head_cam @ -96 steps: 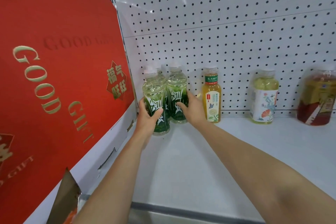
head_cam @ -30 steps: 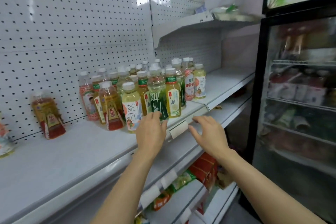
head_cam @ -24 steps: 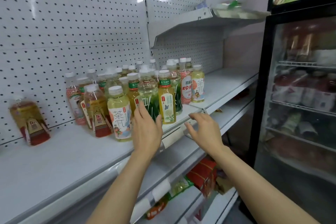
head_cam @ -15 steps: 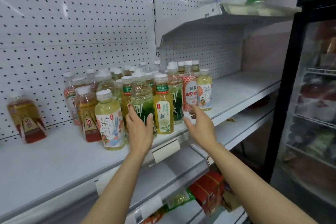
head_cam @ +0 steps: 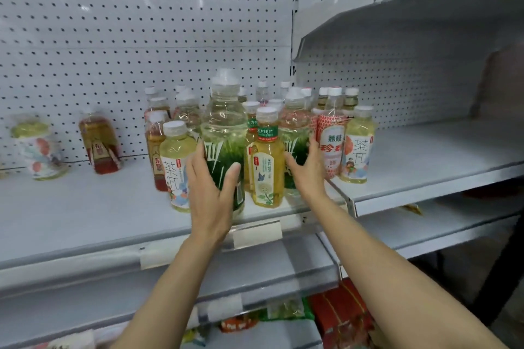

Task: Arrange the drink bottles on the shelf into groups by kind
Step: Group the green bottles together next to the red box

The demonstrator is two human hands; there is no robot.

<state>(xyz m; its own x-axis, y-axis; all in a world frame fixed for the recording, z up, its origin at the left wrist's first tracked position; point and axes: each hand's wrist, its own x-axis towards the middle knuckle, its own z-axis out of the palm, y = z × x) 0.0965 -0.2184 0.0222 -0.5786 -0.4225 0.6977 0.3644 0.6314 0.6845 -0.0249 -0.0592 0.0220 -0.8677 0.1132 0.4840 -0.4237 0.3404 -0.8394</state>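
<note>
my left hand [head_cam: 211,193] was wrapped around the green-label bottle [head_cam: 224,133] at the centre of the frame, thumb on its right side, fingers curled round its left; its label showed white brush-like strokes i could not read, and my hand hid the lower part. my right hand [head_cam: 307,170] was cupped on a second green-label bottle [head_cam: 295,133] just right of centre, fingers spread on its right side; whether that grip was closed, i couldn't tell, since the yellow bottle [head_cam: 266,161] in front covered much of it. that yellow bottle's green neck band read 东方树叶. at lower left of the cluster a pale bottle [head_cam: 175,167] read 茶π, partly behind my left hand, and the same 茶π stood on another pale bottle [head_cam: 357,147] at the cluster's right end. beside it a red-and-white bottle [head_cam: 331,136] read 荔枝, with the line beneath only partly legible. all stood on the grey shelf [head_cam: 85,207]. at the left of the frame an amber bottle [head_cam: 99,142] and a floral-label bottle [head_cam: 39,147] were blurred, their writing unreadable. the bottles at the back of the cluster showed mostly caps.
</note>
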